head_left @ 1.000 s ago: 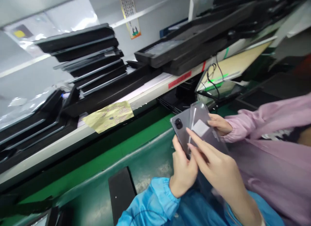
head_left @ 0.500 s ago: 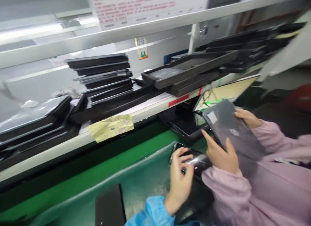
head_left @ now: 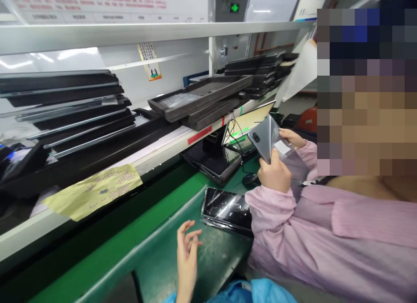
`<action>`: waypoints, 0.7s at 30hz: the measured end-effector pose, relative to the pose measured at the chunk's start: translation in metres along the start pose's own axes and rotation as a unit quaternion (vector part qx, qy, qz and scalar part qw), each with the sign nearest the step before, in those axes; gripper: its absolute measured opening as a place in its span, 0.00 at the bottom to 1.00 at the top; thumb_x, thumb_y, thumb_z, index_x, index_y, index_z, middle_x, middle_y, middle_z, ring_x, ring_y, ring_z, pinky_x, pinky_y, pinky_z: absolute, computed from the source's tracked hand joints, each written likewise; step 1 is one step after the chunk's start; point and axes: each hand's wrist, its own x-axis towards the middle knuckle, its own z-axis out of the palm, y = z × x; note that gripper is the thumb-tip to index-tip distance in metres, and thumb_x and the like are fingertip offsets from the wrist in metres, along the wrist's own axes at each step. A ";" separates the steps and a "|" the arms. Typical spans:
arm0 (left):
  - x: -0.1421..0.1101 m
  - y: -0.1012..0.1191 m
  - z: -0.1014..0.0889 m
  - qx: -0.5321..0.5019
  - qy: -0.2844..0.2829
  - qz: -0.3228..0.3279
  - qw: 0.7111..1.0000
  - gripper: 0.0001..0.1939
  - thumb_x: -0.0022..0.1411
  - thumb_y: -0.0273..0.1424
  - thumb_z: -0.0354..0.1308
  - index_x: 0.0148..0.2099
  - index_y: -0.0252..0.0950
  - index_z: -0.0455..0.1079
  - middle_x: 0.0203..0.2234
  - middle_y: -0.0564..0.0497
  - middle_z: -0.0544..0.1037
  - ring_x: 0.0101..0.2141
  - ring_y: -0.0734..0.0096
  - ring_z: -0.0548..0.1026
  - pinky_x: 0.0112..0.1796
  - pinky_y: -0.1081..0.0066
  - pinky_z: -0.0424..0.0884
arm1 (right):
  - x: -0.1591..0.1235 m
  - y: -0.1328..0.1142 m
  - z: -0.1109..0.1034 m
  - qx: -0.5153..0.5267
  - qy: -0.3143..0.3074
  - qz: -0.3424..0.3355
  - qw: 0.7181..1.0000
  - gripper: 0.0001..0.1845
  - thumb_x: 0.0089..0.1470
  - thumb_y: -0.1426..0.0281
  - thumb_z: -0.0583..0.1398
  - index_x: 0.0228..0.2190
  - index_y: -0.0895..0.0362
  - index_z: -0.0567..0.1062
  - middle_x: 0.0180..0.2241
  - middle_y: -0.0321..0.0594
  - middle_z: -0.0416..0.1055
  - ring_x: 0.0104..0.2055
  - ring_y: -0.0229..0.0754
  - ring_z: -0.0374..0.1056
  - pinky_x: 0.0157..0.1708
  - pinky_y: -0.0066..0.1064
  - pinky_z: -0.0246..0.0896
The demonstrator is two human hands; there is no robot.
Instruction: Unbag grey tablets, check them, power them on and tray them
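Observation:
My left hand [head_left: 186, 251] hovers above the green belt [head_left: 163, 259] with its fingers loosely spread and nothing in it. Just to its right a black tablet [head_left: 226, 207] lies flat on the belt, screen up and shiny. My right hand is out of view. A co-worker in a pink sleeve [head_left: 276, 216] sits close on my right and holds a grey tablet in a clear bag [head_left: 267, 138] up with both hands.
Stacks of black trays [head_left: 74, 116] fill the white shelf [head_left: 153, 157] behind the belt, with more black trays [head_left: 202, 98] further right. A yellow sheet [head_left: 94, 192] hangs over the shelf edge. A lit screen [head_left: 249, 122] and cables stand below the shelf.
The grey bagged tablet passed from my hands to the co-worker, who now holds it up. My left hand let go of the black tablet on the belt and drew back. My view swung right.

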 end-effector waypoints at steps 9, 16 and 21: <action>-0.020 -0.027 -0.006 0.015 0.068 -0.011 0.998 0.26 0.61 0.50 0.63 0.54 0.40 0.68 0.53 0.39 0.76 0.41 0.55 0.83 0.33 0.66 0.77 | 0.001 0.016 0.000 -0.015 0.029 0.013 0.999 0.26 0.68 0.55 0.55 0.61 0.55 0.66 0.52 0.47 0.73 0.43 0.45 0.73 0.41 0.40 0.73; -0.020 -0.016 0.001 0.016 0.052 -0.012 0.998 0.26 0.62 0.49 0.62 0.55 0.40 0.67 0.54 0.39 0.75 0.42 0.57 0.82 0.35 0.66 0.77 | 0.004 0.024 0.008 0.041 0.050 0.001 0.998 0.29 0.70 0.51 0.51 0.63 0.54 0.64 0.53 0.49 0.72 0.43 0.45 0.74 0.39 0.40 0.73; -0.021 -0.014 0.000 0.018 0.059 -0.011 0.998 0.25 0.62 0.49 0.62 0.54 0.40 0.68 0.54 0.40 0.75 0.42 0.56 0.82 0.35 0.66 0.77 | 0.006 0.021 0.014 0.052 0.036 -0.028 0.998 0.35 0.70 0.63 0.26 0.72 0.60 0.41 0.50 0.55 0.75 0.43 0.48 0.74 0.28 0.37 0.68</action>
